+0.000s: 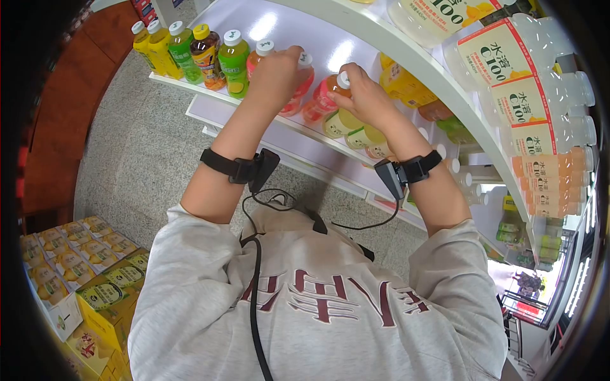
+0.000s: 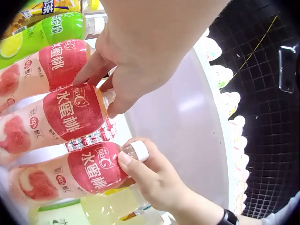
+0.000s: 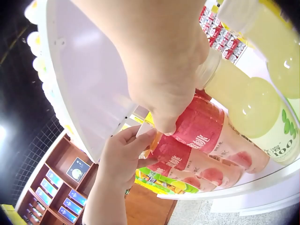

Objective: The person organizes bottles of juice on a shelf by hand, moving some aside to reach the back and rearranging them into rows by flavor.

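Note:
Three peach juice bottles with pink labels stand side by side on the white shelf (image 1: 324,35). My left hand (image 1: 277,77) comes from above and holds the middle peach juice bottle (image 2: 68,112) by its neck, thumb beside the cap and a fingertip on the shoulder. With my right hand (image 1: 365,95) I grip the right peach juice bottle (image 2: 89,168) near its white cap (image 2: 139,150); the thumb lies on its shoulder. The left peach juice bottle (image 2: 63,63) is right beside the left hand's fingers. In the right wrist view, the right hand hides part of the bottle tops.
Left of the peach bottles stand a green bottle (image 1: 235,63), a dark tea bottle (image 1: 206,57) and several others along the shelf edge. Pale yellow bottles (image 1: 343,122) stand to the right. An upper shelf carries large clear-capped bottles (image 1: 499,54). Boxed goods (image 1: 76,254) are stacked at lower left.

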`<state>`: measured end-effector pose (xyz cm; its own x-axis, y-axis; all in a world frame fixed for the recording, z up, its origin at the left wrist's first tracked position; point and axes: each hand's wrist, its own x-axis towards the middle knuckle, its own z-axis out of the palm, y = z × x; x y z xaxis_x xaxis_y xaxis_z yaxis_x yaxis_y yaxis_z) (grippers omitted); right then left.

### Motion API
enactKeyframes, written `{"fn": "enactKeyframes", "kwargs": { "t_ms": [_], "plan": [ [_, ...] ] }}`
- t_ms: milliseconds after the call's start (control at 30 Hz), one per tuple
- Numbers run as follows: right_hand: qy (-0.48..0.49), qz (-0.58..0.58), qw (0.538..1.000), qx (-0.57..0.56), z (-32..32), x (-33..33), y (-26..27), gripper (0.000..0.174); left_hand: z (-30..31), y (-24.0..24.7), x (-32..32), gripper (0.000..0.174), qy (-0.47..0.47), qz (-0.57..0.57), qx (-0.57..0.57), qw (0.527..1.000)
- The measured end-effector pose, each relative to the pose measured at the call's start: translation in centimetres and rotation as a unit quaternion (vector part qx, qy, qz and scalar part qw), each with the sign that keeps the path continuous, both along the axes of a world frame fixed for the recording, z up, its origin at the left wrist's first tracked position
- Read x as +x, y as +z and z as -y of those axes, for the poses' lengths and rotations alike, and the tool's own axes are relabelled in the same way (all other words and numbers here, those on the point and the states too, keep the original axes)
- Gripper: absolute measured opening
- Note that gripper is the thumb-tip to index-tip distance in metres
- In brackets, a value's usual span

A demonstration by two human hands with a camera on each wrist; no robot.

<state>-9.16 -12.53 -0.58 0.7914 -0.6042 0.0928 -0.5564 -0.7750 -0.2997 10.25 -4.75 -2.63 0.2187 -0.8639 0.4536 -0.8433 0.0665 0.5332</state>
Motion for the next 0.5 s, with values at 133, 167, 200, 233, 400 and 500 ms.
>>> {"fn": "enactKeyframes", "kwargs": {
  "t_ms": [133,167,200,233,400,500],
  "plan": [
    [0.004,-0.006,1.0,0.0,-0.1,0.06,0.28,0.05,0.02,-0.09,0.05,0.041,-0.002,0.007,0.001,1.0],
    [0.004,-0.006,1.0,0.0,-0.19,0.1,0.42,0.05,-0.01,0.01,0.02,0.041,-0.001,0.004,0.006,1.0],
    [-0.002,-0.014,1.0,0.004,-0.32,0.15,0.55,0.05,-0.04,0.11,0.0,0.041,-0.001,0.001,0.011,1.0],
    [-0.008,-0.022,1.0,0.009,-0.38,0.17,0.61,0.05,-0.08,0.2,-0.03,0.041,-0.001,0.001,0.012,1.0],
    [0.017,0.002,1.0,-0.011,-0.32,-0.1,0.23,0.05,0.21,-0.19,0.06,0.04,-0.006,0.011,-0.008,1.0],
    [0.028,0.013,0.999,-0.026,-0.4,-0.17,0.27,0.05,0.32,-0.29,0.1,0.04,-0.007,0.008,-0.012,1.0]
  ]
}}
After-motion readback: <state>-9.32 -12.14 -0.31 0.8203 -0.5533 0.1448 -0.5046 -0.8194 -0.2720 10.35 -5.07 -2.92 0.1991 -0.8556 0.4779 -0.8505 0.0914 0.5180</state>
